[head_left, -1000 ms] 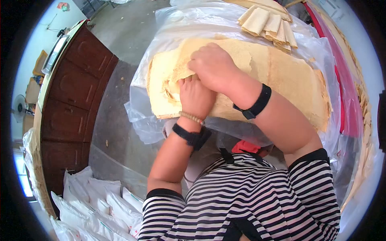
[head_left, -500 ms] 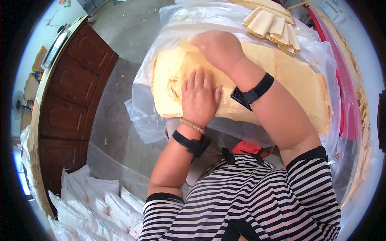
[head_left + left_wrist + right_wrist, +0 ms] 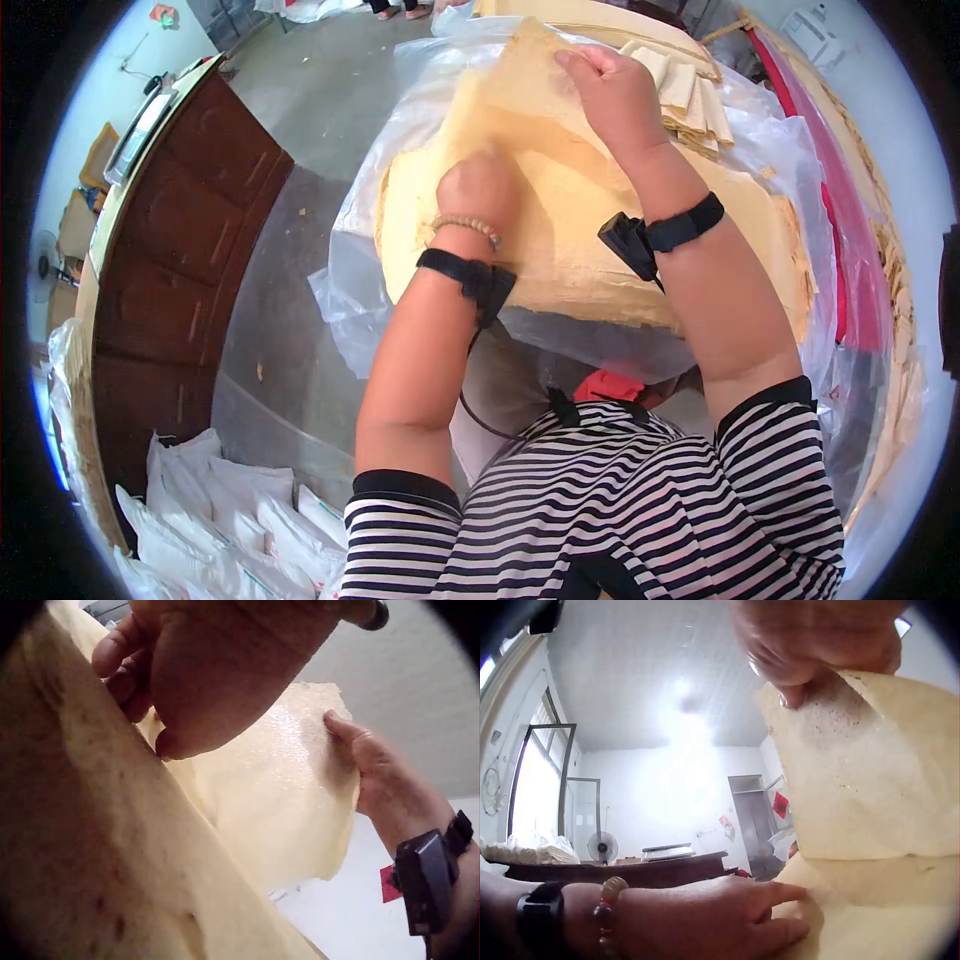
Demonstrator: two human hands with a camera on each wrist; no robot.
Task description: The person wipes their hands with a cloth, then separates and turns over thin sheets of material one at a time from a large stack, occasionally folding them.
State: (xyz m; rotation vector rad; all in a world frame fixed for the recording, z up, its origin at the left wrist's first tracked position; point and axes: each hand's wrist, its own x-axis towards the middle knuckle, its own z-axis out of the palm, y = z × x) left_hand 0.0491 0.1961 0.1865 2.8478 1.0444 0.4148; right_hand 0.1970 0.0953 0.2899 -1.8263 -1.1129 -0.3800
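The right hand [image 3: 612, 92] pinches the top edge of a thin yellow sheet [image 3: 520, 95] and holds it raised off the stack [image 3: 640, 250] — thumb and fingers closed on the sheet's corner, as the right wrist view confirms. The sheet hangs from that pinch at 12 o'clock down to the stack.

The left hand [image 3: 478, 188] lies at 9 o'clock of the right hand, where the sheet meets the stack; its fingers are extended against the stack, gripping nothing.

The stack rests on clear plastic [image 3: 370, 290]. Folded sheets [image 3: 695, 95] lie at 1 o'clock — just beyond the right hand. A dark wooden cabinet [image 3: 170, 270] stands at 9 o'clock.
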